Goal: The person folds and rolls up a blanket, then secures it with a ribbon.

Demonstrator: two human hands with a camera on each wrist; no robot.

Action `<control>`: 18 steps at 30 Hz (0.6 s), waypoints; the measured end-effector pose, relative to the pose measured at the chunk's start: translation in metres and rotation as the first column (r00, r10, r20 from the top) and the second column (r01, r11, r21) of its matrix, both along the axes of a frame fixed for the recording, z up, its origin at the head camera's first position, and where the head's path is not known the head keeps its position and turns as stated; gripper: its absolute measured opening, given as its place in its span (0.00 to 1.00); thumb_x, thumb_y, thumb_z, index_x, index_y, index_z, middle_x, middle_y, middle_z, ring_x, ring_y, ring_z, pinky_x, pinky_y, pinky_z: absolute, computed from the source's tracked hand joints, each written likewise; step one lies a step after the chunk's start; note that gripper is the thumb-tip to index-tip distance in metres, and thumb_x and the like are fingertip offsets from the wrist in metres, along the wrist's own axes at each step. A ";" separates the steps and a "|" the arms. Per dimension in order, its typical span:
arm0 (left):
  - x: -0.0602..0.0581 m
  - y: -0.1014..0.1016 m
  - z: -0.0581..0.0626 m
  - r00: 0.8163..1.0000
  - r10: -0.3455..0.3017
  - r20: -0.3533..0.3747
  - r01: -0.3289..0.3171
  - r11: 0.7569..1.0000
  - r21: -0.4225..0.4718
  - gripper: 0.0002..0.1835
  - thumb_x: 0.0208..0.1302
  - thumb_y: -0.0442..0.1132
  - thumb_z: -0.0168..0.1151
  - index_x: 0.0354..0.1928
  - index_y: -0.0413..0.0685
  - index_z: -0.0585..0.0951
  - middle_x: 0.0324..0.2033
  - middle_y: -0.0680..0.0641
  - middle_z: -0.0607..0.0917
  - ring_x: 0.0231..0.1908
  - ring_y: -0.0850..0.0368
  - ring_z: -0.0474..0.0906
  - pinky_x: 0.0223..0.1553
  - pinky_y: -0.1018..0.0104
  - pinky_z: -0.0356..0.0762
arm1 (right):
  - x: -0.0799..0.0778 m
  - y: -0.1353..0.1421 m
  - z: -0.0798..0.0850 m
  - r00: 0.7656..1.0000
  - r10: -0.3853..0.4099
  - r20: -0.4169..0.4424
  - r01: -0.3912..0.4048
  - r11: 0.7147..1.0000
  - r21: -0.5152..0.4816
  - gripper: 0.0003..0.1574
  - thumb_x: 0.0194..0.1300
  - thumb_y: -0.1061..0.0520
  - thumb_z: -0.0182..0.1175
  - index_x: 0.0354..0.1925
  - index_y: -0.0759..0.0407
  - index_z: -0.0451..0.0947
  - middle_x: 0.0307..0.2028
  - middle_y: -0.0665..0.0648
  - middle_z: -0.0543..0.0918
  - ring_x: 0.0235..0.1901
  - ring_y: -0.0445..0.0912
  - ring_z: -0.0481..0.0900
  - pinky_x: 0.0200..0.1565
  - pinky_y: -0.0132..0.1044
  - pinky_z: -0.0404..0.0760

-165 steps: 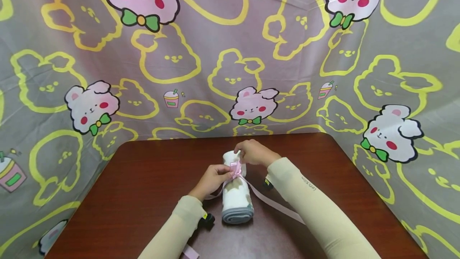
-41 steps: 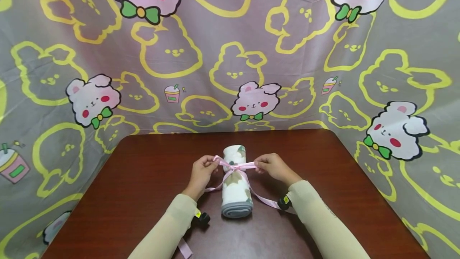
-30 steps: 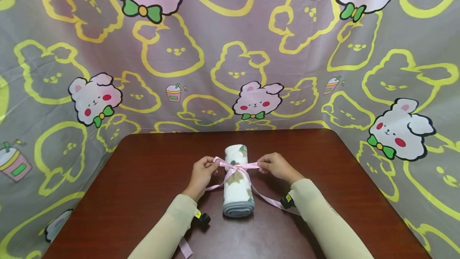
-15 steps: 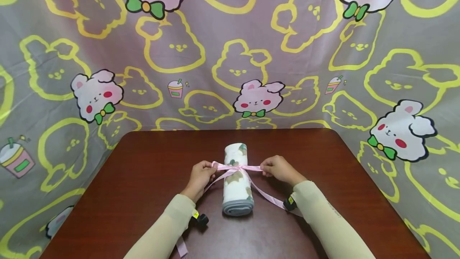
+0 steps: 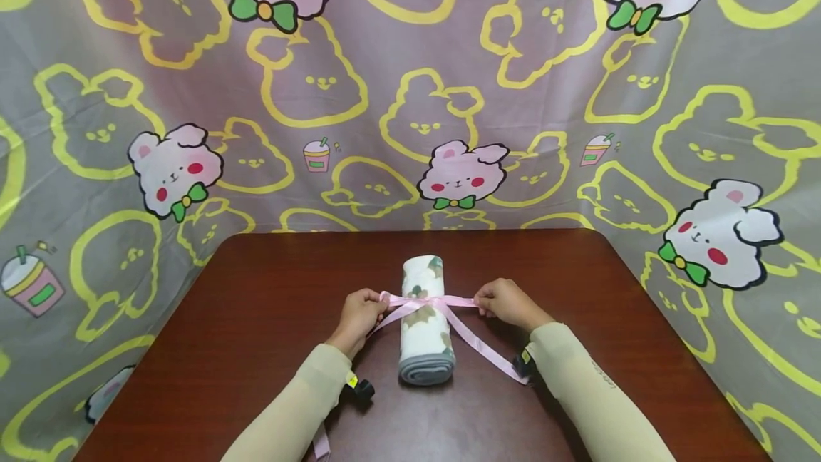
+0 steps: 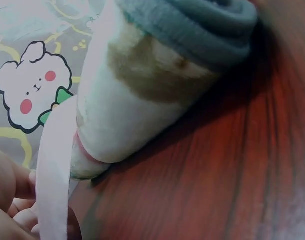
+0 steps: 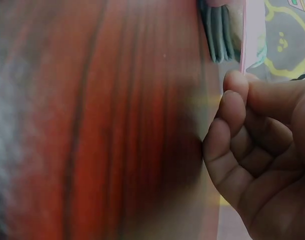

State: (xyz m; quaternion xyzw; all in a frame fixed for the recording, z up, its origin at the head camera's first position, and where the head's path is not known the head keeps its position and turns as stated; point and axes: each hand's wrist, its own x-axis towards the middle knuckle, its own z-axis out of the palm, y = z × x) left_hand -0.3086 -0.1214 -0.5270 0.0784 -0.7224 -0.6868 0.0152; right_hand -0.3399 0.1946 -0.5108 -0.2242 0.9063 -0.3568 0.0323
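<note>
A rolled white towel or blanket [image 5: 426, 337] with brown and green patches and a grey edge lies at the middle of the table, its coiled end facing me. Round its upper half runs a pink ribbon [image 5: 477, 343], gathered in a bow-like knot on top. My left hand [image 5: 359, 316] pinches one ribbon loop to the left of the roll. To the right, my right hand [image 5: 509, 303] pinches another part of the ribbon between thumb and forefinger, as the right wrist view also shows. Two loose tails slant down, one under each forearm.
The reddish-brown wooden table [image 5: 269, 348] has rounded far corners. Behind and beside it hangs a grey cloth [image 5: 359, 55] printed with cartoon bears. A small black wrist camera [image 5: 362, 389] sits below the left wrist, another at the right wrist.
Earlier both hands were close together at the knot. They have since spread apart, the right hand moving farther right, and the ribbon now stretches flatter across the roll. The right tail has straightened.
</note>
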 end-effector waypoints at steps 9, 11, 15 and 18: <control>0.000 -0.003 0.000 1.000 -0.018 -0.026 0.015 0.995 -0.098 0.05 0.61 0.31 0.66 0.29 0.39 0.79 0.24 0.44 0.85 0.18 0.60 0.71 0.20 0.71 0.68 | -0.001 -0.005 0.004 0.999 -0.020 -0.042 0.023 0.997 0.072 0.09 0.65 0.64 0.61 0.28 0.57 0.83 0.18 0.45 0.78 0.20 0.40 0.75 0.23 0.34 0.74; -0.003 -0.005 0.002 0.998 -0.037 -0.052 0.033 0.996 -0.086 0.06 0.62 0.32 0.66 0.30 0.39 0.79 0.24 0.43 0.84 0.18 0.59 0.72 0.20 0.70 0.69 | -0.002 -0.006 0.006 0.997 -0.029 -0.072 0.033 0.998 0.056 0.09 0.66 0.63 0.61 0.29 0.56 0.83 0.19 0.45 0.78 0.21 0.39 0.76 0.25 0.35 0.74; -0.010 -0.008 0.011 0.990 -0.086 -0.115 0.078 0.994 -0.074 0.06 0.63 0.34 0.66 0.33 0.37 0.80 0.26 0.40 0.83 0.21 0.56 0.73 0.24 0.66 0.73 | -0.008 -0.009 0.015 0.990 -0.056 -0.128 0.054 0.998 -0.021 0.06 0.68 0.58 0.61 0.34 0.55 0.83 0.24 0.48 0.80 0.26 0.41 0.77 0.30 0.38 0.77; -0.017 -0.010 0.019 0.983 -0.128 -0.134 0.119 0.990 -0.070 0.07 0.64 0.36 0.66 0.36 0.39 0.81 0.30 0.36 0.83 0.24 0.53 0.75 0.27 0.62 0.76 | -0.013 -0.014 0.024 0.988 -0.066 -0.140 0.053 0.994 -0.091 0.07 0.69 0.56 0.60 0.40 0.57 0.84 0.29 0.52 0.82 0.30 0.46 0.80 0.34 0.41 0.78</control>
